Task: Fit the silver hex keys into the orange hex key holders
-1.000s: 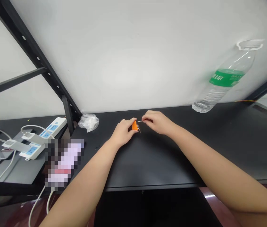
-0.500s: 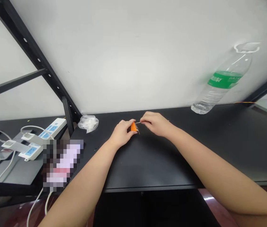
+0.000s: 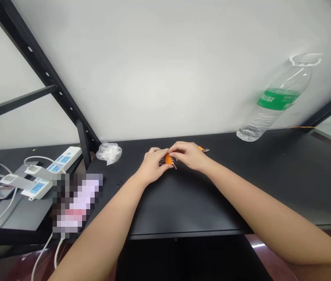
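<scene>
Head camera: The left hand (image 3: pixel 153 166) and right hand (image 3: pixel 187 155) come together over a black table (image 3: pixel 271 175), fingertips pinching a small orange piece with metal prongs (image 3: pixel 168 159) between them. A second orange bit (image 3: pixel 201 148) with a metal tip shows just beyond the right hand. Well left of the grip sit a crumpled plastic bag (image 3: pixel 109 153) and a power strip (image 3: pixel 64 159); well right, a clear water bottle (image 3: pixel 271 105) with a green label.
</scene>
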The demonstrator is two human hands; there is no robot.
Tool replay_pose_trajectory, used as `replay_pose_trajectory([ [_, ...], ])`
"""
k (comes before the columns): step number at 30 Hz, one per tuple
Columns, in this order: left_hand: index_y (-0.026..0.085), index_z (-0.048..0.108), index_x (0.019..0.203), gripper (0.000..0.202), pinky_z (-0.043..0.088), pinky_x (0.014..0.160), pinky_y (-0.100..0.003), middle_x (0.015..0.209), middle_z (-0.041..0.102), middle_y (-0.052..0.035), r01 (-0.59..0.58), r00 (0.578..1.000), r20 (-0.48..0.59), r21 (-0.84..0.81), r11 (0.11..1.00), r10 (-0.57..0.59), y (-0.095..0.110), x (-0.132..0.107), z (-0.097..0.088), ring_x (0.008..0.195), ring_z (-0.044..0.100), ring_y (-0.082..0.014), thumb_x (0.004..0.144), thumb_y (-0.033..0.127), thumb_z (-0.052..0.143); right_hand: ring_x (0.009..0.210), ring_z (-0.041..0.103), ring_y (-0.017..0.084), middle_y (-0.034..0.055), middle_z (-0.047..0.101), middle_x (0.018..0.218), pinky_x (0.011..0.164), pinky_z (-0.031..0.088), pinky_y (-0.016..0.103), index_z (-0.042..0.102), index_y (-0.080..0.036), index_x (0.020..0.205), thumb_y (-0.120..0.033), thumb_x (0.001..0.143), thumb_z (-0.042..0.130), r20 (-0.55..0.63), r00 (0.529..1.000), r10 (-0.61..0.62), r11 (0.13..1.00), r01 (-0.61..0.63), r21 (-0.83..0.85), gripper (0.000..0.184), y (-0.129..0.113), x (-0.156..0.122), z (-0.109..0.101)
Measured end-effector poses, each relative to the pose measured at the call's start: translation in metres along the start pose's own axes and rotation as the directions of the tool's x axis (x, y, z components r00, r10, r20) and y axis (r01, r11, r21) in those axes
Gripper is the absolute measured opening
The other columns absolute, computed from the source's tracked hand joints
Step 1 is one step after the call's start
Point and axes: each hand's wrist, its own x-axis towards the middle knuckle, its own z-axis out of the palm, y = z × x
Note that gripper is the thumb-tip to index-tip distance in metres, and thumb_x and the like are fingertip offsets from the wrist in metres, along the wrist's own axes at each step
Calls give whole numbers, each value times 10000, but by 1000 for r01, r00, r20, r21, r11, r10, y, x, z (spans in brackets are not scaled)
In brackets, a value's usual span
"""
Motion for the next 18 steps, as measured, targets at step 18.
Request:
replay_pose_trajectory([
  [18, 305, 502, 1475, 631, 519, 1083, -433, 1271, 655, -77, 79, 992, -89, -96, 992, -88, -7, -2, 9, 1200, 637, -241, 891, 301, 741, 1037, 649, 240, 106, 674, 1187, 938, 501, 353, 772, -235, 1145, -262, 955, 619, 98, 987, 129, 750, -33, -661, 246, 62, 5, -28],
])
